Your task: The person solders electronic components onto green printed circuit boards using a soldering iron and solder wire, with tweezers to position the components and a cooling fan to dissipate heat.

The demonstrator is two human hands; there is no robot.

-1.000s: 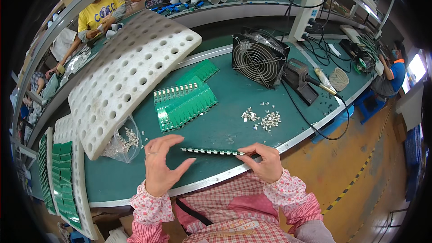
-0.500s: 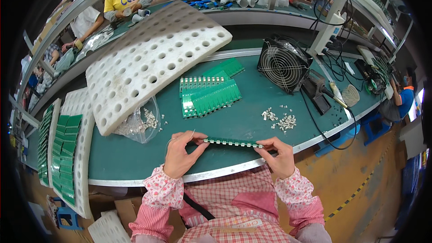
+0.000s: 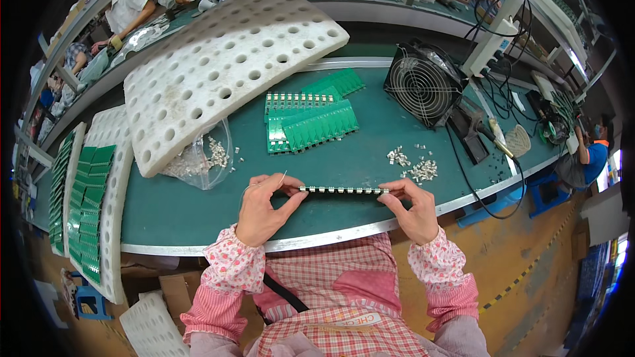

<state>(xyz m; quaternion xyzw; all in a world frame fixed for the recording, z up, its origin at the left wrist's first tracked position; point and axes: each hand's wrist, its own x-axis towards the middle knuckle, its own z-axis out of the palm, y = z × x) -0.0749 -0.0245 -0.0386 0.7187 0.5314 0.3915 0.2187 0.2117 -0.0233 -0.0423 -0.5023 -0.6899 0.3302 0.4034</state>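
Note:
Between my two hands, above the near part of the bench, a strip of green circuit board is held almost edge-on, with a row of small metal-and-white connectors along it. My left hand pinches its left end between thumb and fingers. The right end is pinched the same way by my right hand. Beyond them lie several green circuit boards, overlapping one another; one row carries fitted connectors. Loose small white connectors are scattered past my right hand. A clear plastic bag with more of them lies beyond my left hand.
A big white foam slab with holes leans across the back left. Foam racks at far left hold green boards. A black fan and a soldering iron stand with a cable sit at right. People work across the bench.
The board strip has turned from a slight slope down to the right to nearly level, and shows more edge-on. Both hands keep their pinch. The whole view has shifted a little.

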